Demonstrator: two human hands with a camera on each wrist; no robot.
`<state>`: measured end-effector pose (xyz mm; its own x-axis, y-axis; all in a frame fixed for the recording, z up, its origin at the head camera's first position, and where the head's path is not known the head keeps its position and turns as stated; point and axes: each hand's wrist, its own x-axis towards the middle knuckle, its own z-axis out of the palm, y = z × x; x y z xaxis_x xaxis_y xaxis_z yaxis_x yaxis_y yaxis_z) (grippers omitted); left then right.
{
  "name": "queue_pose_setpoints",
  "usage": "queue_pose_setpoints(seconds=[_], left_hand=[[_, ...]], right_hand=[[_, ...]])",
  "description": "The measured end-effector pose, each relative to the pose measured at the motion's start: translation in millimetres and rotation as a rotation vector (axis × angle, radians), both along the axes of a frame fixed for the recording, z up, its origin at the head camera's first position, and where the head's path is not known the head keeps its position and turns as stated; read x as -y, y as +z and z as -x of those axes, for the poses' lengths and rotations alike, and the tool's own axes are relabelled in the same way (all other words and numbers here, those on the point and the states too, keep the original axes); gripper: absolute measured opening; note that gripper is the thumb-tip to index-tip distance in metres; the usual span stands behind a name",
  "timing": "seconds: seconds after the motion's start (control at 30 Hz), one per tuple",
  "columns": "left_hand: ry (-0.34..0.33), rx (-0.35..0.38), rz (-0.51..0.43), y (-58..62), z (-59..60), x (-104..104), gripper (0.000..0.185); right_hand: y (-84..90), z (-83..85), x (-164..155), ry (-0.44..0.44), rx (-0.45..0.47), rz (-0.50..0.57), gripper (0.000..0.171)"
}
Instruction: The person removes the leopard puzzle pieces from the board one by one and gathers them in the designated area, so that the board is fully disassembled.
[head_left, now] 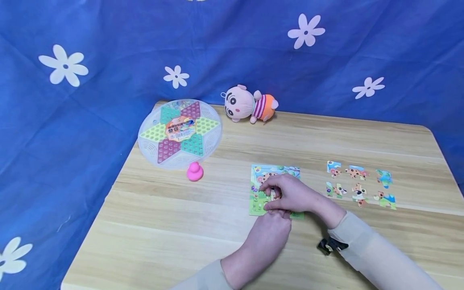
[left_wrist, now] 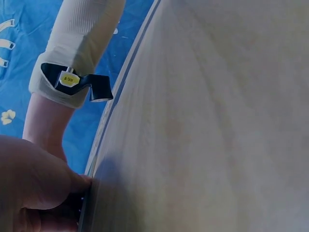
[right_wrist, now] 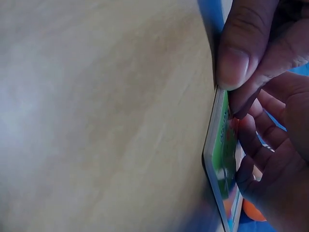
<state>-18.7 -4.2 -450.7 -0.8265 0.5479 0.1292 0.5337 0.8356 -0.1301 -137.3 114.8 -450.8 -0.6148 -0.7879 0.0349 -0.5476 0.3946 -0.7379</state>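
Observation:
A square animal picture puzzle board (head_left: 256, 209) lies on the table, largely covered by both hands. My left hand (head_left: 266, 231) is at its near edge; in the right wrist view that hand's thumb (right_wrist: 234, 65) and bent forefinger meet at the board's rim and grip it. Over the middle of the board arches my right hand (head_left: 291, 193), thumb and forefinger apart, fingertips on or just above the picture. No piece shows between the right hand's fingers. Several loose puzzle pieces (head_left: 359, 192) lie in two rows to the right.
Back left on the wooden table (head_left: 174, 225) are a round Chinese checkers board (head_left: 166, 149) and a pink rubber duck (head_left: 195, 172). A plush doll (head_left: 250, 104) lies at the back edge, against a blue flowered cloth (head_left: 119, 48). The right forearm carries a wrist camera (head_left: 330, 245).

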Motion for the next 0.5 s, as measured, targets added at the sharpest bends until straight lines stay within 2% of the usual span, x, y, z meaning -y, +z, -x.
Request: queue_pose_setpoints(seconds=[0.13, 0.33, 0.5], left_hand=[[-0.001, 0.001, 0.007, 0.7, -0.5, 1.4, 0.013], [0.004, 0.048, -0.092, -0.1, -0.5, 3.1, 0.028], [0.016, 0.012, -0.079, -2.0, -1.3, 2.5, 0.033]], right_hand=[[0.2, -0.9, 0.7, -0.02, 0.014, 0.002, 0.038], [0.4, -2.5, 1.4, -0.036, 0.029, 0.001, 0.039], [-0.4, -4.2, 3.1, -0.039, 0.008, -0.014, 0.038]])
